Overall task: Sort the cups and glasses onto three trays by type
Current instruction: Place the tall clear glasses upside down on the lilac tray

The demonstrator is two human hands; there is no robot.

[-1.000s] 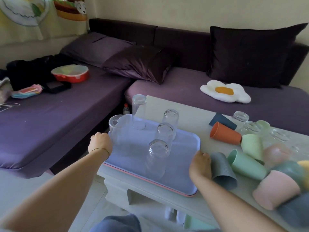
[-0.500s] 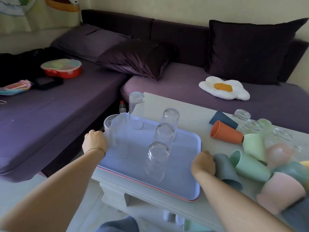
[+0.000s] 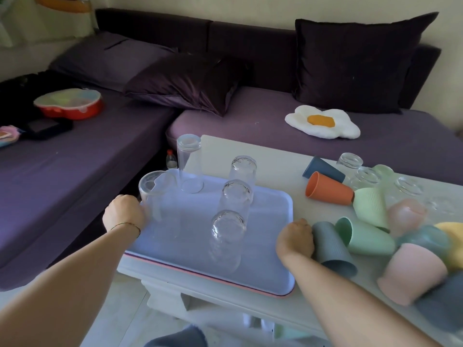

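Note:
A light blue tray (image 3: 273, 249) lies on top of a pink tray (image 3: 200, 276) at the left end of the white table (image 3: 273, 159). Several clear glasses stand upside down on it, among them a tall glass (image 3: 188, 166) at the back and a row of three ribbed glasses (image 3: 228, 236). My left hand (image 3: 124, 212) grips the tray's left edge beside a clear glass (image 3: 156, 194). My right hand (image 3: 295, 237) grips the tray's right edge, against a grey ribbed cup (image 3: 333, 249).
Plastic cups lie in a heap on the table's right side: an orange cup (image 3: 328, 189), a dark blue cup (image 3: 322, 167), green cups (image 3: 368, 236), pink cups (image 3: 413, 271). More clear glasses (image 3: 363, 175) lie behind them. A purple sofa wraps around the table's left and back.
The view has shifted slightly. Both hands keep their grip on the tray's edges and the tray with its glasses stays roughly where it was.

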